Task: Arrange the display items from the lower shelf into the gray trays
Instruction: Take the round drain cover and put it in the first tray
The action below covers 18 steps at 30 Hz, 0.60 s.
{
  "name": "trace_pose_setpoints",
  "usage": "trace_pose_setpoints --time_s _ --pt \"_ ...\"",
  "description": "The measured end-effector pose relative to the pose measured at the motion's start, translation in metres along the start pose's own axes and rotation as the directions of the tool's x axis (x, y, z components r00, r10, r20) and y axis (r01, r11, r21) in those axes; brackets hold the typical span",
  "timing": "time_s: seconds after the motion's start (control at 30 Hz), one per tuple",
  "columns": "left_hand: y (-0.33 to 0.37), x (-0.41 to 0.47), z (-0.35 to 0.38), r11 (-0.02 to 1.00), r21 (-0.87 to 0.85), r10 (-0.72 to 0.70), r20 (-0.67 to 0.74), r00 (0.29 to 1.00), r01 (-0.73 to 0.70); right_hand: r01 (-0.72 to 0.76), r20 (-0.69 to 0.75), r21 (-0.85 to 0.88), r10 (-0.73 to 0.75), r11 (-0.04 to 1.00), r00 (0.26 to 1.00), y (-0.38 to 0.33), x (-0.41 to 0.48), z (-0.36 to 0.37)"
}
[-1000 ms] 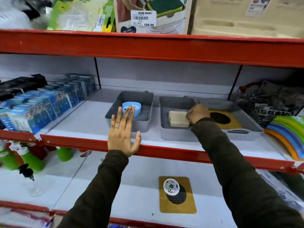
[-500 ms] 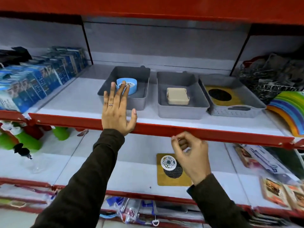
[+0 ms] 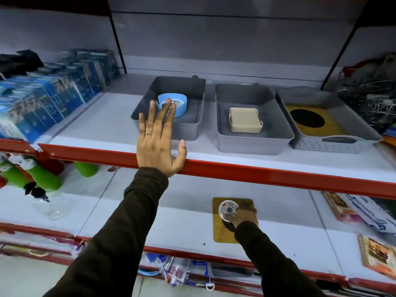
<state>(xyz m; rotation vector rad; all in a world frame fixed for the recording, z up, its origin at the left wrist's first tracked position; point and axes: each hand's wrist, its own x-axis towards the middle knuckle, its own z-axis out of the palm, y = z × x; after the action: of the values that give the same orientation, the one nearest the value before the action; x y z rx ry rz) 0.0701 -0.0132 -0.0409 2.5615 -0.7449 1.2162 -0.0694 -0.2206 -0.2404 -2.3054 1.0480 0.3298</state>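
Note:
Three gray trays stand in a row on the upper shelf. The left tray [image 3: 189, 133] holds a blue round holder [image 3: 181, 105], the middle tray [image 3: 252, 146] a beige square block [image 3: 244, 123], and the right tray [image 3: 321, 144] a wooden mat with a black grille [image 3: 334, 127]. On the lower shelf lies a second wooden mat [image 3: 220, 233] with a round white patterned disc [image 3: 227, 207] on it. My right hand [image 3: 246, 214] is down on that mat, fingers curled against the disc's right edge. My left hand [image 3: 159, 144] rests flat on the red shelf edge [image 3: 278, 174], fingers spread.
Blue boxes [image 3: 49, 99] fill the upper shelf's left side; wire racks [image 3: 368, 101] crowd its right. Green bottles [image 3: 42, 176] and a clear bottle [image 3: 53, 204] stand at the lower left. Flat packets [image 3: 351, 209] lie at the lower right.
My right hand left the beige block in the middle tray, dropped past the red shelf edge and reached the disc on the lower mat. The view tilted downward. My left hand stayed put.

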Motion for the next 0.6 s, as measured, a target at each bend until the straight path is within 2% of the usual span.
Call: trace_pose_setpoints --time_s 0.13,0.23,0.3,0.37,0.4,0.47,0.6 --pt "0.001 -0.001 -0.004 1.0 -0.013 -0.008 0.03 1.0 0.008 0.072 -0.098 0.113 -0.06 0.991 0.993 0.004 -0.01 -0.017" --pt "0.002 -0.001 -0.006 1.0 0.001 -0.018 0.057 0.998 0.018 0.103 -0.1 0.247 -0.081 0.963 0.992 0.006 -0.032 -0.033" --pt "0.003 -0.001 -0.008 1.0 0.003 -0.028 0.072 0.997 0.028 0.082 -0.036 0.525 -0.074 0.847 0.997 0.006 -0.056 -0.05" --pt "0.003 -0.002 -0.008 0.999 -0.003 -0.036 0.079 0.996 0.036 0.009 0.101 0.764 -0.134 0.645 0.986 0.003 -0.084 -0.075" --pt "0.003 -0.003 -0.008 0.999 -0.005 -0.037 0.082 0.996 0.037 -0.016 0.151 0.822 -0.19 0.569 0.97 0.001 -0.098 -0.089" --pt "0.003 -0.003 -0.008 0.999 -0.005 -0.038 0.088 0.995 0.039 0.004 0.164 0.869 -0.296 0.494 0.941 -0.004 -0.125 -0.117" --pt "0.003 -0.003 -0.009 0.999 -0.004 -0.047 0.112 0.993 0.048 0.133 0.049 0.909 -0.42 0.395 0.906 -0.016 -0.163 -0.165"
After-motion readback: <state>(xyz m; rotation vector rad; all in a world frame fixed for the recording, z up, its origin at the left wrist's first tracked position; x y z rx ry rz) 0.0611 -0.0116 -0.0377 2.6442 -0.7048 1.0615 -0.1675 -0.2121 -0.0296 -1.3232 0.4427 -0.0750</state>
